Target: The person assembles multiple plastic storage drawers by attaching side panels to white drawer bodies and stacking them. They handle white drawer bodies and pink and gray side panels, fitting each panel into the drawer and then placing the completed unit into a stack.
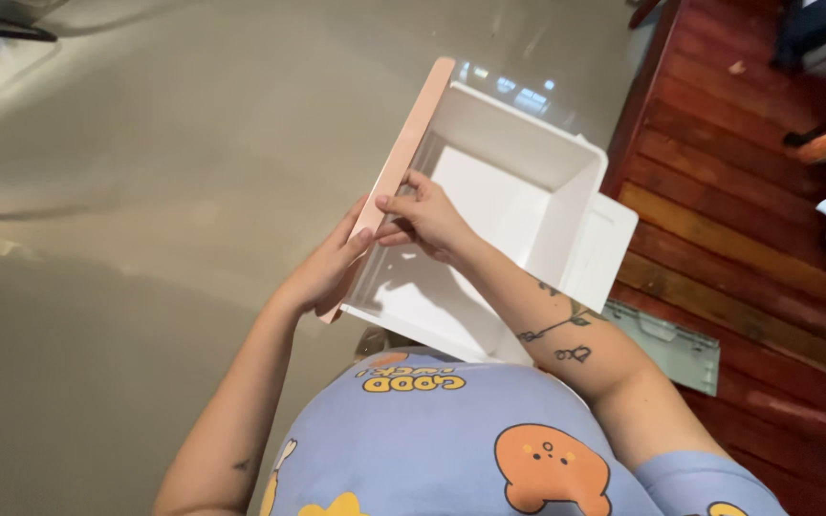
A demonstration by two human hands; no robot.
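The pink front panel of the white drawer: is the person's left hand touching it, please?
Touching: the head view shows the left hand pressed flat against the pink front panel, fingertips on its edge.

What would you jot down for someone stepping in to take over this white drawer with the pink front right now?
Left hand: palm against the outside of the pink front panel, supporting it.
Right hand: fingers pinching the panel's top edge from the inside.
The white plastic drawer box is held in the air above the grey floor; it looks empty inside.
Done: the drawer is out and in both hands.
Left: cannot tell from this view; nothing has been put in it yet.
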